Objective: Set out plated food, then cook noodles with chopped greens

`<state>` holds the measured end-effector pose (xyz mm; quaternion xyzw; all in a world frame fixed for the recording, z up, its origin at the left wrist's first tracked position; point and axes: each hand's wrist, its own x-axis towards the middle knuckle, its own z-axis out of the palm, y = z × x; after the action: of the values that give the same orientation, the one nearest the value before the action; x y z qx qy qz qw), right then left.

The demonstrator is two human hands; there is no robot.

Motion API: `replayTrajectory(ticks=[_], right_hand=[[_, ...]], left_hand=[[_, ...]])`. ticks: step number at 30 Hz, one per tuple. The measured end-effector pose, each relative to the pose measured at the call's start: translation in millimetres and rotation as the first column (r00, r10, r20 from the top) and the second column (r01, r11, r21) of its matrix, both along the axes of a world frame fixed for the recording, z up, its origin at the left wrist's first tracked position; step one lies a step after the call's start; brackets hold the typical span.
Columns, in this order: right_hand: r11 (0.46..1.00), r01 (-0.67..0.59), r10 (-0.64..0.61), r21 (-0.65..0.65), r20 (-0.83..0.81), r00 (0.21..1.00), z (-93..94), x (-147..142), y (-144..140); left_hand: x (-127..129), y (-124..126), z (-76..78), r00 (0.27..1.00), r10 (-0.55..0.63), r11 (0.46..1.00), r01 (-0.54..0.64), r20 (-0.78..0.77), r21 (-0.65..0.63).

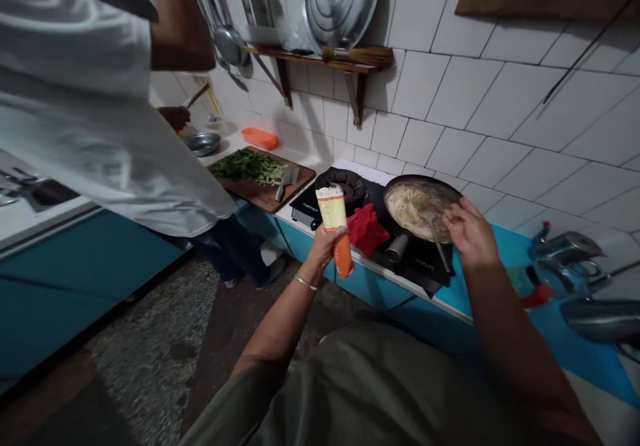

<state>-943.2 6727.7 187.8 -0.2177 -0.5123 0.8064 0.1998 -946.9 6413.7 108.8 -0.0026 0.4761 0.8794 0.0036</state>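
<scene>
My left hand (327, 246) is closed around an orange and yellow packet (333, 214), its top torn and pale stick ends, like dried noodles, showing there. It holds the packet upright in front of the stove. At the right rim of a dark wok (424, 178), my right hand (469, 229) hovers with fingers apart and nothing visible in them. Cloudy liquid with pale noodles (413, 205) fills the wok. A metal utensil (440, 246) leans in it, its handle toward the front. A red cloth (367, 228) lies beside the wok's handle (397, 247).
Left of the stove, a cutting board (250, 196) bears chopped greens (250, 166) and a cleaver (286, 183). A person in a white shirt (100, 119) stands at left. Kettles (570, 249) stand on the right. A wall shelf (310, 57) holds a large lid (343, 6) and a brush.
</scene>
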Motion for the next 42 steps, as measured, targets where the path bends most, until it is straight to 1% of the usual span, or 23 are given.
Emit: replayTrajectory(ticks=[2,3,5,7,8,9,11,12,13,14,15,16,18,21,22,24,26,28,32,36,39,41,42], right_hand=[[1.0,0.003,-0.005,0.016,0.141,0.99,2.9,-4,19],[0.998,-0.012,0.002,0.057,0.17,0.985,4.6,-4,23],[0.98,-0.079,0.055,0.184,0.135,0.989,8.5,2,20],[0.927,-0.223,0.206,0.302,0.087,0.975,12.2,12,1],[0.881,-0.323,0.308,0.346,0.097,0.946,13.2,18,-12],[0.821,-0.423,0.407,0.384,0.127,0.905,13.2,25,-26],[0.679,-0.589,0.562,0.437,0.207,0.801,8.8,36,-55],[0.617,-0.643,0.609,0.453,0.242,0.755,3.9,40,-67],[0.567,-0.681,0.641,0.463,0.271,0.718,-2.8,42,-79],[0.53,-0.708,0.662,0.468,0.293,0.689,-11.1,43,-89],[0.503,-0.727,0.677,0.467,0.31,0.668,-20.7,43,-98],[0.486,-0.74,0.688,0.466,0.319,0.652,-31.1,42,-107],[0.477,-0.742,0.695,0.471,0.314,0.647,-51.9,37,-124],[0.48,-0.712,0.707,0.512,0.254,0.66,-76.4,29,-150],[0.467,-0.713,0.73,0.523,0.228,0.645,-81.9,27,-158],[0.412,-0.737,0.783,0.535,0.205,0.587,-89.0,25,-169],[0.348,-0.759,0.808,0.55,0.235,0.54,-92.7,24,-176],[0.302,-0.757,0.8,0.58,0.278,0.532,-95.3,23,-178],[0.243,-0.742,0.765,0.625,0.347,0.543,-101.1,21,-181],[0.182,-0.767,0.755,0.615,0.413,0.51,-109.3,24,-188],[0.185,-0.755,0.762,0.629,0.394,0.514,-109.4,29,-191],[0.196,-0.75,0.785,0.632,0.357,0.506,-99.9,32,-188],[0.218,-0.752,0.8,0.622,0.328,0.503,-91.5,33,-184]], left_hand=[[1,-1,-3.2,1.0,-0.001,1.0,0.001,0.009,0.008],[1,0,-4.2,1.0,-0.002,1.0,0.002,0.012,0.014],[2,2,-4.6,1.0,-0.009,1.0,0.009,0.016,0.017],[3,6,-3.6,1.0,-0.018,1.0,0.018,0.011,0.014],[3,8,-2.8,1.0,-0.025,1.0,0.025,0.005,0.015],[2,10,-2.1,1.0,-0.031,0.999,0.031,-0.001,0.019],[1,13,-0.7,0.999,-0.033,0.999,0.034,-0.019,0.036],[1,14,-0.1,0.999,-0.025,0.999,0.027,-0.028,0.047],[0,14,0.6,0.999,-0.011,0.998,0.013,-0.037,0.057],[-1,13,1.3,0.999,0.014,0.998,-0.011,-0.046,0.069],[-2,12,2.2,0.997,0.045,0.996,-0.04,-0.057,0.084],[-3,11,3.2,0.995,0.075,0.992,-0.068,-0.069,0.102],[-3,6,5.5,0.989,0.117,0.985,-0.103,-0.094,0.142],[-2,-1,8.5,0.986,0.114,0.979,-0.089,-0.126,0.185],[0,-2,9.2,0.985,0.109,0.978,-0.081,-0.134,0.194],[4,-5,10.3,0.984,0.11,0.975,-0.079,-0.143,0.207],[7,-8,11.0,0.982,0.123,0.973,-0.091,-0.142,0.213],[10,-11,11.4,0.983,0.123,0.972,-0.093,-0.134,0.214],[15,-17,12.2,0.989,0.09,0.973,-0.062,-0.117,0.22],[19,-16,13.8,0.992,0.08,0.968,-0.052,-0.103,0.247],[20,-13,15.6,0.991,0.102,0.957,-0.075,-0.083,0.28],[23,-13,17.1,0.996,0.06,0.964,-0.041,-0.063,0.262],[26,-14,17.9,0.998,0.019,0.974,-0.007,-0.052,0.226]])
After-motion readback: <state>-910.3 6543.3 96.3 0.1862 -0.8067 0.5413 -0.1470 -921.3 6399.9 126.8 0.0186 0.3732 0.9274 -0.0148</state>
